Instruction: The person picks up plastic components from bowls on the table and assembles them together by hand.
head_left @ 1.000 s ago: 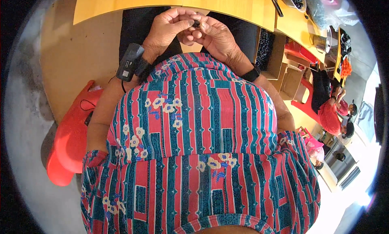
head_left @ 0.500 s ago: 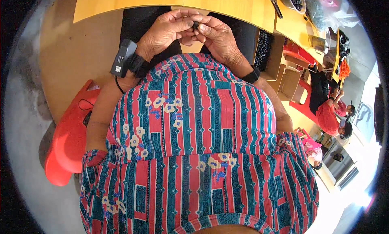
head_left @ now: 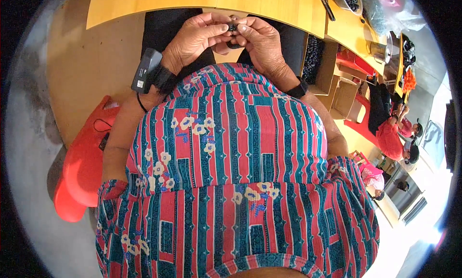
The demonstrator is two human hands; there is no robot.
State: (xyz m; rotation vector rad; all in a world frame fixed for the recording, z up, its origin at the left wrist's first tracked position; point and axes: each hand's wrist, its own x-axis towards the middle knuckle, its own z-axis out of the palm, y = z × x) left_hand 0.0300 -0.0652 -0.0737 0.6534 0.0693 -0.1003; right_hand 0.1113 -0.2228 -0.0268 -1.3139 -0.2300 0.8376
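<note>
Over my lap, just off the yellow table's near edge, both hands meet. Between them is a small black part (head_left: 232, 26), too small and too covered by fingers to name exactly. My left hand (head_left: 199, 36) pinches it from the left with thumb and forefinger. From the right, my right hand (head_left: 261, 40) grips it with thumb and fingers. Below the fingertips another dark piece (head_left: 234, 45) shows by the right hand; whether it belongs to the same part I cannot tell.
The yellow table (head_left: 159, 0) curves across the top. On its right lie a black pen-like tool (head_left: 326, 6) and a tub (head_left: 356, 4) of small black parts. Cardboard boxes (head_left: 344, 97) stand at right; a red stool (head_left: 82, 162) at left. Other people (head_left: 392, 138) sit farther right.
My right hand has turned slightly, its fingers shifting around the small black part. More dark material shows beneath the fingertips. The left hand has hardly moved.
</note>
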